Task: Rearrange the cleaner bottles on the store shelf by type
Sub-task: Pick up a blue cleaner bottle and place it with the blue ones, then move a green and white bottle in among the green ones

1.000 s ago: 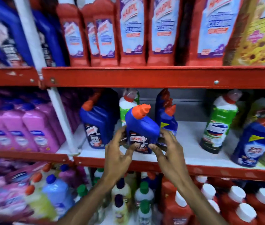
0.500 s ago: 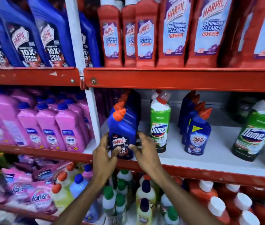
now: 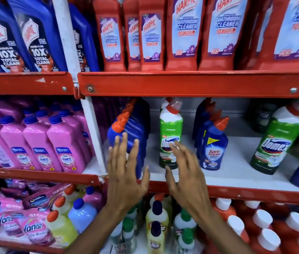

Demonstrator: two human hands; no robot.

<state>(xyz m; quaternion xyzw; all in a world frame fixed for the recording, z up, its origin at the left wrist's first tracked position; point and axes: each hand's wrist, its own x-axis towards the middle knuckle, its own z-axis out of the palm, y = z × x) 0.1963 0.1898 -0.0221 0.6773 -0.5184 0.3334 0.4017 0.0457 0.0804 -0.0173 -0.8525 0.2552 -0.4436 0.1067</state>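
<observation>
Grip released: both hands (image 3: 126, 173) splayed before glossy blue angled-neck bottle (image 3: 132, 129).

"Harpic 10X Total Clean" on blue bottles (image 3: 7, 39), "Harpic Bathroom Cleaner" on red bottles (image 3: 185, 33), "Domex" on green bottle (image 3: 170, 136), "Sani Fresh" on blue bottle (image 3: 213, 149), "Vanish" on pink pouches (image 3: 33, 228)

Domex (image 3: 170, 132) btwn Harpic (image 3: 128, 129) (left), Sani (image 3: 212, 142)
</observation>
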